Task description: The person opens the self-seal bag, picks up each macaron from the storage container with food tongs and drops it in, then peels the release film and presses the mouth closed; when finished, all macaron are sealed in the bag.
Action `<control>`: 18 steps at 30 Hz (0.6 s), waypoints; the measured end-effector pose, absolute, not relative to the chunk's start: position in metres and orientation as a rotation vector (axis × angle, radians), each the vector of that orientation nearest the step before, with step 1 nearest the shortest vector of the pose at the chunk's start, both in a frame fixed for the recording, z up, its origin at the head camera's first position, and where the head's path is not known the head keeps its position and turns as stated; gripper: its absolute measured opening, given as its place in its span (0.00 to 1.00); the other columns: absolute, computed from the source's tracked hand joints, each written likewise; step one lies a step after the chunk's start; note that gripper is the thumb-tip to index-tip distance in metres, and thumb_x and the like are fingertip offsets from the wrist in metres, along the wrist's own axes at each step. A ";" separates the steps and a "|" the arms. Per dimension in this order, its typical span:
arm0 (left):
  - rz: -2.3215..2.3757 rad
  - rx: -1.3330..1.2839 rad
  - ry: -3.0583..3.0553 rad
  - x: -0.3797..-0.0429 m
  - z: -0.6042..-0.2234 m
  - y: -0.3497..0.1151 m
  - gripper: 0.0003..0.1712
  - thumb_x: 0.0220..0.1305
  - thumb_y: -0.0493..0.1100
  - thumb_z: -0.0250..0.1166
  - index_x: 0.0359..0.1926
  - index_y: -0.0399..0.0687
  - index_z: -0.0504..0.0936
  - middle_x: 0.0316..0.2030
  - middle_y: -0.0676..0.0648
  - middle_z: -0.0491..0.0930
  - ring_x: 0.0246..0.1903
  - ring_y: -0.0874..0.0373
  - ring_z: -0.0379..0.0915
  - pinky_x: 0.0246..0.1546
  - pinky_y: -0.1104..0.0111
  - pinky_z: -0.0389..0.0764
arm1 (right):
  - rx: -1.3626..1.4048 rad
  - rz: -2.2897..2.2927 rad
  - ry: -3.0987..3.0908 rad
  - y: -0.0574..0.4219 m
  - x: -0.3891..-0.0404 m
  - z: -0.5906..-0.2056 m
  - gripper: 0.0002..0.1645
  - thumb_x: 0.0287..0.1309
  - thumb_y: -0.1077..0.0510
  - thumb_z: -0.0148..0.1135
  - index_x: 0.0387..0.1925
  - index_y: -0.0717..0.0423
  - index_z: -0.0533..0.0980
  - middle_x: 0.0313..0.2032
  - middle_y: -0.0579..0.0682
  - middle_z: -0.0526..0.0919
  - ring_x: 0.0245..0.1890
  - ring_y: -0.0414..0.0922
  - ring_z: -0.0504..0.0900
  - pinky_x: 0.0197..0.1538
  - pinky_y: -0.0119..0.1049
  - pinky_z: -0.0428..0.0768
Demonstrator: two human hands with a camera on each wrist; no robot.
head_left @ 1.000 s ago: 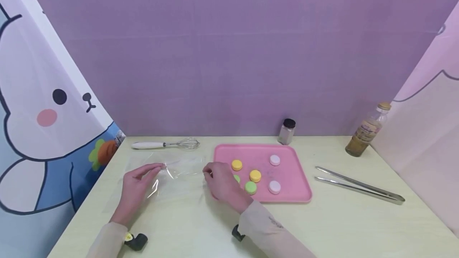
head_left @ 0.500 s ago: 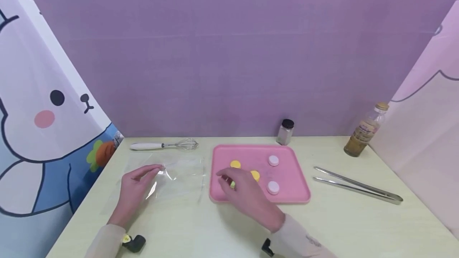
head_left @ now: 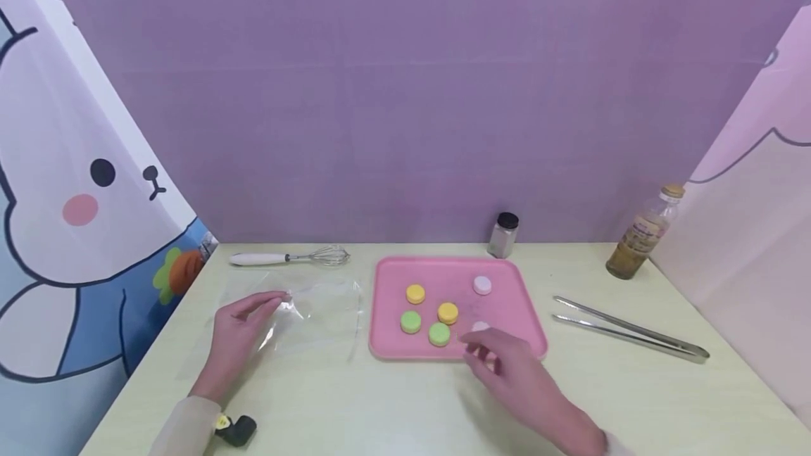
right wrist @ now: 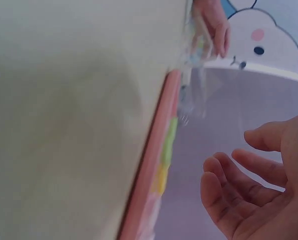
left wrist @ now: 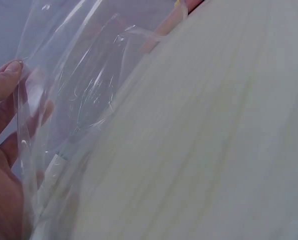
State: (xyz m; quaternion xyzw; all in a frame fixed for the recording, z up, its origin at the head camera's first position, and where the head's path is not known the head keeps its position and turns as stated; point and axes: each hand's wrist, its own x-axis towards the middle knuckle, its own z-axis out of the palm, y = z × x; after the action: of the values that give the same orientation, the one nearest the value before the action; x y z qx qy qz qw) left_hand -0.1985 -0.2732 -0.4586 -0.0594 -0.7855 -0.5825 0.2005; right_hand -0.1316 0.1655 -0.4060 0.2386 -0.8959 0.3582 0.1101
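My left hand (head_left: 237,336) pinches the edge of a clear plastic bag (head_left: 323,312) between thumb and fingers, lifting its near side off the table. In the left wrist view the bag (left wrist: 94,75) hangs in loose, shiny folds beside the thumb. My right hand (head_left: 516,375) hovers over the near right corner of a pink tray (head_left: 393,269), fingers loosely bent and nothing between them. On the tray lie two yellow macarons (head_left: 415,293), two green macarons (head_left: 410,322) and two pale pink macarons (head_left: 482,285). The right hand partly covers the nearer pale pink macaron (head_left: 480,326).
A whisk (head_left: 291,257) with a white handle lies behind the bag. Behind the tray stands a small black-capped jar (head_left: 503,236). Metal tongs (head_left: 633,333) rest right of the tray, and a corked bottle (head_left: 643,238) of brown liquid stands at the back right corner.
My right hand has left the bag's right edge and moved right across the tray to its near right corner, uncovering the green macarons. The left hand stays at the bag.
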 end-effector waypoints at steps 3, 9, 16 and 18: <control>-1.619 -0.170 -2.200 -0.198 -0.458 -0.274 0.13 0.71 0.41 0.66 0.49 0.37 0.87 0.46 0.44 0.87 0.53 0.68 0.79 0.57 0.81 0.73 | 0.659 1.030 -2.612 0.185 -0.126 -0.412 0.15 0.59 0.64 0.71 0.48 0.52 0.84 0.35 0.34 0.83 0.33 0.31 0.78 0.29 0.28 0.80; -1.623 -0.158 -2.211 -0.199 -0.458 -0.275 0.14 0.71 0.43 0.66 0.49 0.37 0.87 0.46 0.45 0.87 0.53 0.68 0.78 0.58 0.81 0.71 | 0.554 1.013 -2.562 0.210 -0.113 -0.422 0.18 0.52 0.66 0.76 0.45 0.50 0.84 0.34 0.35 0.84 0.31 0.30 0.78 0.27 0.28 0.80; -1.595 -0.128 -2.244 -0.200 -0.459 -0.274 0.14 0.71 0.44 0.66 0.50 0.40 0.87 0.47 0.47 0.87 0.53 0.69 0.77 0.57 0.83 0.70 | 0.400 1.030 -2.571 0.237 -0.102 -0.425 0.21 0.47 0.63 0.80 0.45 0.47 0.84 0.33 0.37 0.83 0.30 0.31 0.78 0.29 0.30 0.81; -1.592 -0.135 -2.234 -0.199 -0.459 -0.274 0.14 0.71 0.43 0.66 0.50 0.39 0.87 0.47 0.46 0.87 0.53 0.69 0.78 0.57 0.82 0.71 | 0.346 1.040 -2.576 0.246 -0.100 -0.427 0.21 0.47 0.63 0.80 0.45 0.49 0.84 0.32 0.38 0.84 0.30 0.32 0.79 0.29 0.29 0.81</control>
State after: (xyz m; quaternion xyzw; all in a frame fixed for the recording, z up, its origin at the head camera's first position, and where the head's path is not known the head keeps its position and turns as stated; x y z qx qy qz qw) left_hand -0.1993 -0.2744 -0.4585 -0.0483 -0.7976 -0.5684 0.1962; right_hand -0.1001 0.2459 -0.4267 0.1216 -0.9067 0.3661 0.1703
